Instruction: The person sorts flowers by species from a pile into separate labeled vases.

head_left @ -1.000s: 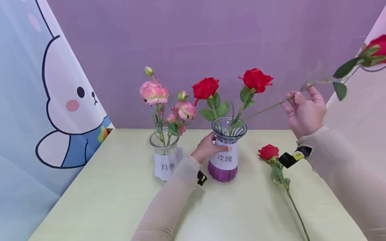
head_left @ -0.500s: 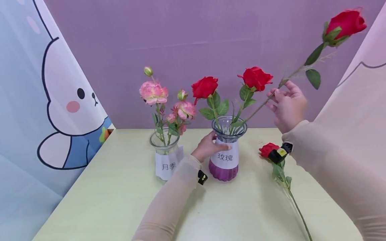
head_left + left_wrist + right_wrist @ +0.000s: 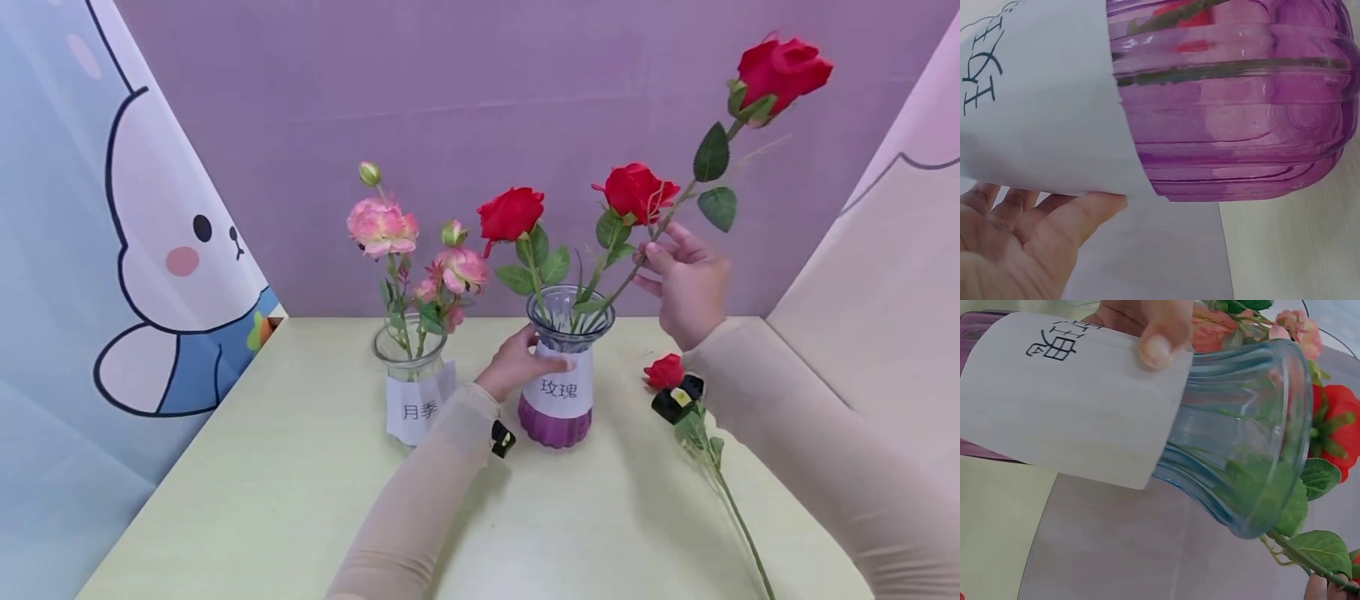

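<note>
1. Rose stem is pinched in my right hand; its long axis slants from the bloom at upper right down-left, and its lower end is already in the mouth of the purple vase.
2. My left hand grips this vase at the label and is the nearer hand to it.
3. Two roses already stand in the mouth; the free room is on its right side.
4. Another rose lies on the table, just right of the vase.

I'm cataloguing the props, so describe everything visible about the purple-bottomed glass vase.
The ribbed glass vase with a purple base stands upright on the pale green table. Its flared neck is clear bluish glass; a white paper label with black characters wraps its middle. It holds two red roses, and a third stem enters its mouth. The left hand grips its side.
</note>
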A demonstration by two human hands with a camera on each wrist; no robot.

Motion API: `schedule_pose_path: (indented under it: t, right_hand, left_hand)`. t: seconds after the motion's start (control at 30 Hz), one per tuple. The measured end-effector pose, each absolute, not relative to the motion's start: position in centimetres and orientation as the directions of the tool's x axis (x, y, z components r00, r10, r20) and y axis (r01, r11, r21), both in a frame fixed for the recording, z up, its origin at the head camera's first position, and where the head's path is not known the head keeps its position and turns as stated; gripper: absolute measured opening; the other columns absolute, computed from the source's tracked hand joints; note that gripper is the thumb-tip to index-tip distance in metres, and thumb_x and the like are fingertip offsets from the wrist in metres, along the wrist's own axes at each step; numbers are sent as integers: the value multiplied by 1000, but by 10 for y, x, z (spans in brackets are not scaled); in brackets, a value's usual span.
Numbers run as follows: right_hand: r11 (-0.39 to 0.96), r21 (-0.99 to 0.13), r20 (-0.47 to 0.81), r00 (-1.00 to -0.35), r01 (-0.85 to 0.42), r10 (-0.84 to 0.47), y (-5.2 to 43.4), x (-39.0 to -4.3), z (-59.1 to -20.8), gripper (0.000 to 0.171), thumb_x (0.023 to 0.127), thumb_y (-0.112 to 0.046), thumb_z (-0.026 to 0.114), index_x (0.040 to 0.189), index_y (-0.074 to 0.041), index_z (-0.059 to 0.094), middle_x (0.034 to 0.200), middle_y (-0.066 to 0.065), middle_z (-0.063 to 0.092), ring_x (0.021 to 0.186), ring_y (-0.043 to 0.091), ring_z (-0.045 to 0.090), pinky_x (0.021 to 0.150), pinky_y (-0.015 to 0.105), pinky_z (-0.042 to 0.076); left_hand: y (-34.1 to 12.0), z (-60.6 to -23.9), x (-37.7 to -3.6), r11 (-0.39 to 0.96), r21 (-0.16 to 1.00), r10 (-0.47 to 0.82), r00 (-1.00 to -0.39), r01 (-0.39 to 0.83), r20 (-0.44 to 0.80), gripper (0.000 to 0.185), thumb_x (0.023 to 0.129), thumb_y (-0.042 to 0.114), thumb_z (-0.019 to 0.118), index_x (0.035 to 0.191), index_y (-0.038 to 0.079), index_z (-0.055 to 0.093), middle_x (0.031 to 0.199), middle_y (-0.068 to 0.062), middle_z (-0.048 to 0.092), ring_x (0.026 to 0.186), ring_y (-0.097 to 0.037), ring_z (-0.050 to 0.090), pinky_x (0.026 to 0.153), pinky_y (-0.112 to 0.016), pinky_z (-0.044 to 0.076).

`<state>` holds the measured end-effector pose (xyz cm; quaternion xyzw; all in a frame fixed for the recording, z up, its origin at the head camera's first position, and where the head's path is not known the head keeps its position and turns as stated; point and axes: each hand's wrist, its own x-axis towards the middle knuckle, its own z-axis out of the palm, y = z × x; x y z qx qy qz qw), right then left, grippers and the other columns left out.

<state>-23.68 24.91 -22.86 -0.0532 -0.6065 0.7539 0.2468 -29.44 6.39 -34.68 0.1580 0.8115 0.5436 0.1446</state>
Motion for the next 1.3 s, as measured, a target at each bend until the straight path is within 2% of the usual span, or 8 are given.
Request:
schedule_pose_path:
  t: [0.3, 0.43, 0.6, 0.73, 0.9, 1.0, 1.17, 1.3]
  right_hand:
    - [-85, -949, 249, -886, -304, 391, 243, -241, -244, 45, 91, -5, 63, 135, -2, 53, 89, 1, 68, 80, 10, 68, 68, 23, 55]
    - [3, -944, 318, -903, -331, 289, 246, -244, -250, 44, 89, 2, 63, 131, 10, 51, 80, -8, 69, 74, 7, 68, 69, 20, 54]
    - [168, -938, 332, -924, -302, 192, 251, -247, -254, 41, 90, -2, 64, 128, 12, 53, 79, -14, 69, 73, 2, 67, 72, 21, 54]
    - [324, -901, 345, -930, -289, 128, 252, -247, -254, 34, 94, -7, 60, 123, 10, 58, 94, 4, 72, 73, 1, 67, 74, 23, 54]
    - [416, -871, 336, -935, -262, 115, 254, -249, -250, 33, 96, -9, 54, 121, 13, 58, 111, 29, 64, 71, 0, 65, 71, 18, 54]
    - [412, -887, 290, -946, -208, 147, 259, -247, -251, 33, 96, -9, 56, 121, 12, 58, 104, 20, 67, 71, 2, 65, 71, 19, 54]
    - [373, -912, 250, -950, -168, 185, 271, -243, -255, 34, 97, -14, 56, 123, 8, 58, 85, -7, 67, 71, 3, 66, 71, 19, 54]
    - [347, -908, 314, -929, -235, 193, 276, -241, -256, 34, 97, -17, 55, 121, 7, 59, 76, -13, 66, 64, 5, 65, 65, 19, 55]
  left_hand:
    - [65, -349, -292, 360, 928, 418, -906, 96, -68, 78, 79, 33, 78, 145, 22, 39, 140, -11, 48, 125, -34, 47, 101, -53, 39]
    - [66, -349, -293, 365, 925, 415, -908, 103, -63, 77, 79, 34, 79, 145, 22, 40, 139, -10, 49, 124, -33, 48, 101, -53, 40]
    - [65, -346, -293, 361, 925, 414, -909, 116, -47, 76, 79, 33, 78, 144, 22, 41, 138, -10, 49, 123, -33, 48, 100, -52, 40]
    - [64, -346, -292, 370, 924, 415, -908, 101, -67, 78, 79, 34, 78, 145, 21, 39, 139, -10, 48, 124, -33, 47, 101, -52, 40]
    - [63, -346, -295, 373, 922, 405, -913, 108, -57, 76, 79, 34, 78, 144, 20, 42, 137, -9, 50, 122, -33, 48, 100, -52, 41]
    - [62, -347, -295, 378, 920, 406, -912, 104, -64, 75, 79, 33, 79, 143, 20, 43, 134, -9, 52, 120, -32, 50, 99, -51, 42]
    - [62, -349, -296, 373, 921, 414, -909, 112, -57, 74, 79, 32, 78, 143, 20, 42, 133, -9, 52, 119, -31, 50, 99, -50, 42]
    - [64, -348, -296, 371, 921, 413, -909, 117, -50, 75, 79, 33, 79, 143, 20, 42, 135, -10, 51, 120, -32, 50, 100, -51, 41]
